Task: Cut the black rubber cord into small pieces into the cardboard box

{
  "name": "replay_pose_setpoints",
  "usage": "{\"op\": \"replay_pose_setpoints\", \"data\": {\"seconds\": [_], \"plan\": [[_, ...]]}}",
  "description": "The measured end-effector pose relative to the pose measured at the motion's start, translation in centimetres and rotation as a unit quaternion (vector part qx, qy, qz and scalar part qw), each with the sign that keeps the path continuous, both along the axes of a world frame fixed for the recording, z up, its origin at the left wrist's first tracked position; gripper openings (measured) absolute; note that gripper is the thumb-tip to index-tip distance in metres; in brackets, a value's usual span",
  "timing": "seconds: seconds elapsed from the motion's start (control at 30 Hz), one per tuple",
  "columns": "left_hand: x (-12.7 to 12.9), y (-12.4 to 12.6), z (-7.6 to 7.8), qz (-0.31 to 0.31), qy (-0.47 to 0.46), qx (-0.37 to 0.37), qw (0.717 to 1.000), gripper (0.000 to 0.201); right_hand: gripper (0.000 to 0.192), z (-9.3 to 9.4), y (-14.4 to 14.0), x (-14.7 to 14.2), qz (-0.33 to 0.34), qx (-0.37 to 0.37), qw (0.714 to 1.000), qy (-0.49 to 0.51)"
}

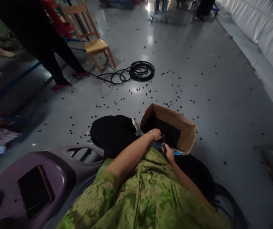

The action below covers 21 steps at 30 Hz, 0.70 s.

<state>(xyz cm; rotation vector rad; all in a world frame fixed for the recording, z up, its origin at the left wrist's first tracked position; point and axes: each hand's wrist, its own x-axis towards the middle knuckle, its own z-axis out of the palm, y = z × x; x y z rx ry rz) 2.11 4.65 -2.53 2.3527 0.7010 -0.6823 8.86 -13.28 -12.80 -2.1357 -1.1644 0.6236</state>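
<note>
My right hand (pixel 169 153) is closed around what look like scissors (pixel 164 143), their thin blades pointing up and away from me. Just left of the blades, my left hand (pixel 157 134) has its fingers curled together over the near side of a cardboard box (pixel 188 135). A dark bit seems to be at its fingertips, too small to name. Many small black pieces (pixel 167 129) lie inside the open box, which sits in front of my lap.
Small black pieces (pixel 147 94) are scattered over the grey floor (pixel 212 105). A coiled black hose or cable (pixel 142 70) lies ahead, near a wooden chair (pixel 95 45) and a standing person (pixel 52 47). To my left, a phone (pixel 35 190) rests on a purple surface (pixel 5 171).
</note>
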Motion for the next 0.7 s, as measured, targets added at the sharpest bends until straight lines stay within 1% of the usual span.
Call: {"op": "replay_pose_setpoints", "data": {"seconds": [0.2,0.37,0.47,0.53,0.63,0.7], "plan": [[0.3,0.1,0.0,-0.009,0.023,0.01,1.0,0.033,0.047,-0.1,0.1,0.2,0.015,-0.002,1.0,-0.006],[0.2,0.2,0.1,-0.011,0.024,0.004,1.0,0.03,0.045,0.2,0.2,0.2,0.016,0.001,1.0,0.011],[0.1,0.3,0.1,-0.02,0.013,-0.003,1.0,0.028,0.046,0.9,0.1,0.3,0.018,-0.009,0.999,0.036],[0.0,0.2,0.1,-0.028,0.005,-0.01,1.0,0.027,0.047,1.6,0.0,0.6,0.031,-0.014,0.997,0.062],[0.1,0.1,0.0,-0.039,-0.001,-0.022,0.999,0.025,0.047,2.5,0.0,0.9,0.051,0.003,0.994,0.099],[0.2,-0.1,0.0,-0.043,0.004,-0.028,0.999,0.024,0.047,2.6,-0.1,0.8,0.045,0.009,0.993,0.108]]}}
